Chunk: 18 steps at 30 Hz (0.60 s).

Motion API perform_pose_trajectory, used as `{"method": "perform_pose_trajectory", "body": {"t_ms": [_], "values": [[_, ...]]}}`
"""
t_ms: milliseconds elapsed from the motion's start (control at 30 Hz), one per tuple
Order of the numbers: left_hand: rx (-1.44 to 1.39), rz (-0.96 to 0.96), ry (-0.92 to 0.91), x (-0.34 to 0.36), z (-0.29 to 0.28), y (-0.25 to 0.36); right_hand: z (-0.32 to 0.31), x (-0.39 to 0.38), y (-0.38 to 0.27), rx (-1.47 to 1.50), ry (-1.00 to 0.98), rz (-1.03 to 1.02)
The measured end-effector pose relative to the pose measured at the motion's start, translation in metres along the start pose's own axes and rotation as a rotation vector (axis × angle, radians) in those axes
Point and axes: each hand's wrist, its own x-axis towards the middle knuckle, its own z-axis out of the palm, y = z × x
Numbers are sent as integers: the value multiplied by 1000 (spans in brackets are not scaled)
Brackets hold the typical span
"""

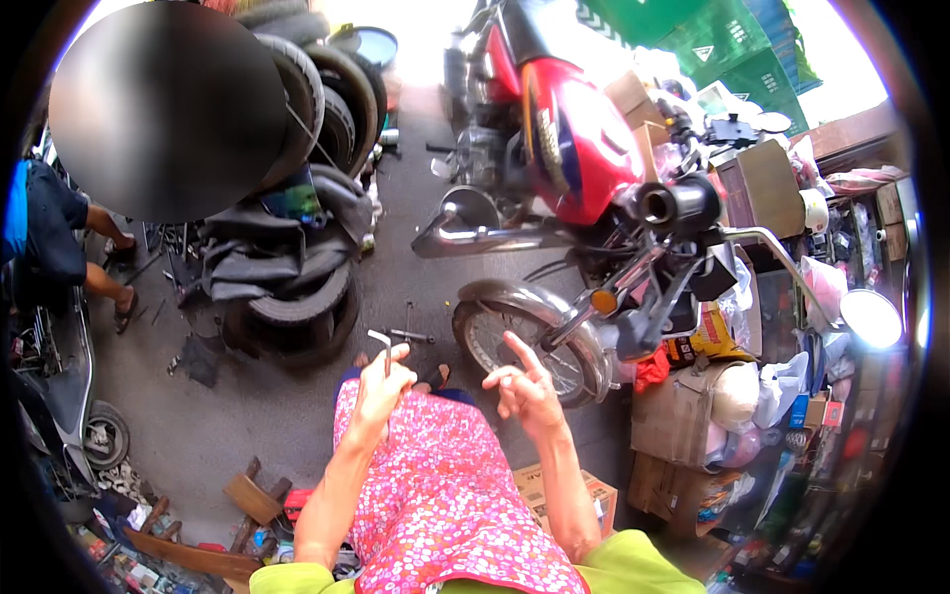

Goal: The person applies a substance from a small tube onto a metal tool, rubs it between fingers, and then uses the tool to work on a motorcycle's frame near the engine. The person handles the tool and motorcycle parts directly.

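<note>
My left hand [383, 388] is closed around a small L-shaped metal key [382, 346], its short arm sticking up above my fist. Beside it my right hand [525, 388] is empty, with one finger pointing up toward the front wheel [515, 342] of a red motorcycle [574, 139]. Both hands hover over my lap, which is covered by a pink flowered cloth [445, 495]. The motorcycle stands just ahead of me, its handlebar and round mirror [871, 319] reaching to the right.
A stack of old tyres [297, 287] stands to the left, a metal tool [408, 335] lies on the concrete floor by the wheel. Cardboard boxes [673, 416] and bags crowd the right. Another person [59, 238] stands at far left near a scooter [59, 396].
</note>
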Motion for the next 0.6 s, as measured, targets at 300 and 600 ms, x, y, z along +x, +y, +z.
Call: {"method": "perform_pose_trajectory", "body": {"t_ms": [300,600], "values": [[829,-24,249,170,-62,-124,-57,82,64,-262,140,-137],[1087,-15,177,288,-73,-164,-101,171,100,-743,307,-479]]}}
